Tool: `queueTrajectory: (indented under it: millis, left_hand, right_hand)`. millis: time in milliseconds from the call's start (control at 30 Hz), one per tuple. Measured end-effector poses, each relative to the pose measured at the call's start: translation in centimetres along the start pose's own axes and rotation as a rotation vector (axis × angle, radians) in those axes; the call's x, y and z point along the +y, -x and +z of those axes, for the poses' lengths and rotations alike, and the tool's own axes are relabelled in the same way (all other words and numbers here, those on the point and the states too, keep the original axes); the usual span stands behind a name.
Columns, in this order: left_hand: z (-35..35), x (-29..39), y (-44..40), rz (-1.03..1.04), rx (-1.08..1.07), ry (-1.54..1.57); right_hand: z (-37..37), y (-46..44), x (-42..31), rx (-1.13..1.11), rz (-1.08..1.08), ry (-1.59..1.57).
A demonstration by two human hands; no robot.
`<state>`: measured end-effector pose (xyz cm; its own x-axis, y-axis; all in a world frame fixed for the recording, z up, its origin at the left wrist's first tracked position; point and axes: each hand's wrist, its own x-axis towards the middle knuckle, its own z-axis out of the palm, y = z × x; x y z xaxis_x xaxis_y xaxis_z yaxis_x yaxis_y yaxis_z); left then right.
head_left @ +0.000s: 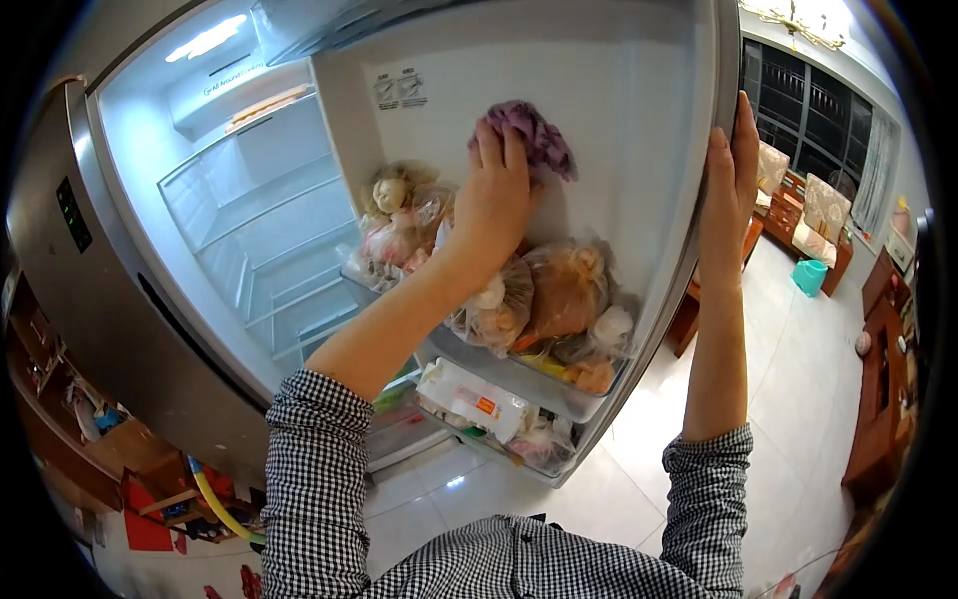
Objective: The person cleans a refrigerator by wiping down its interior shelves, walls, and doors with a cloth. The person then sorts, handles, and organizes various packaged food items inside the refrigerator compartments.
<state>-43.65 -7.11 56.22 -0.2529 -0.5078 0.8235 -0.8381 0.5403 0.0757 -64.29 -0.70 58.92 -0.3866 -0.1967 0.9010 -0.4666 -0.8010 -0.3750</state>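
Note:
My left hand (491,200) holds a crumpled purple cloth (534,138) against the white inner panel of the open fridge door (599,70), above the upper door bin. My right hand (730,190) grips the door's outer edge at the right; part of its fingers is hidden. Below my left hand, bagged food (564,290) fills the upper door bin (569,397). A white package with an orange label (474,397) lies in the lower bin among more bags.
Lit glass shelves (264,205) stand inside the fridge at the left, beside another steel door (120,270). Wooden furniture (878,379), covered chairs (826,210) and a teal bin (809,278) are at the right on the tiled floor (778,399). Shelving is at the lower left.

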Motion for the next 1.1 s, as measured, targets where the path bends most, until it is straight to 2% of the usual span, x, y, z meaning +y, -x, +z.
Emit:
queueTrajectory:
  millis: [133, 233, 333, 433, 467, 567, 633, 667, 733, 767, 967, 1067, 1100]
  left_hand:
    - [-0.5, 1.5, 0.1, -0.077, -0.148, 0.082]
    - [0.0, 2.1, -0.4, -0.142, -0.079, 0.25]
    - [-0.6, 3.6, -1.0, -0.348, -0.044, 0.661]
    - [-1.3, 5.4, -2.9, -0.634, -0.167, 1.527]
    - [-1.7, 6.3, -3.3, -0.631, -0.138, 1.706]
    - [-4.5, 7.7, -5.5, -0.282, 0.064, 1.989]
    - [-5.4, 9.9, -5.5, -0.144, 0.121, 1.748]
    - [-5.3, 11.0, -5.1, -0.078, 0.149, 1.628]
    - [-2.8, 13.9, -3.6, -0.019, 0.294, 1.527]
    - [-1.6, 14.4, -2.4, -0.098, 0.232, 1.489]
    - [0.4, 15.6, 6.5, -0.39, 0.028, 1.475]
    - [-1.5, 15.6, 6.6, -0.657, 0.02, 1.54]
    - [-1.5, 15.7, 6.5, -0.516, 0.188, 1.344]
  right_hand:
    - [0.2, 0.1, -0.2, -0.002, 0.006, -0.025]
    - [0.1, -0.1, 0.4, 0.0, -0.032, 0.0]
    - [0.2, -0.2, 0.2, -0.009, -0.03, -0.029]
    - [0.2, -0.2, -0.1, -0.011, -0.015, -0.026]
    - [-0.1, -0.2, 0.3, -0.007, -0.052, 0.001]
    - [-0.5, -0.2, 0.6, -0.032, -0.063, -0.04]
    - [-0.4, 0.1, -0.4, -0.048, 0.004, -0.066]
    - [-0.3, 0.1, -0.2, -0.037, -0.011, -0.147]
    - [-0.8, 0.0, -0.5, -0.046, 0.113, -0.352]
    - [-1.1, 0.0, -0.8, -0.048, 0.172, -0.459]
    - [-1.7, 0.1, -1.0, -0.011, 0.253, -0.482]
    - [-2.4, 0.4, -0.4, -0.056, 0.307, -0.583]
    - [-2.5, 0.5, 0.7, -0.045, 0.267, -0.564]
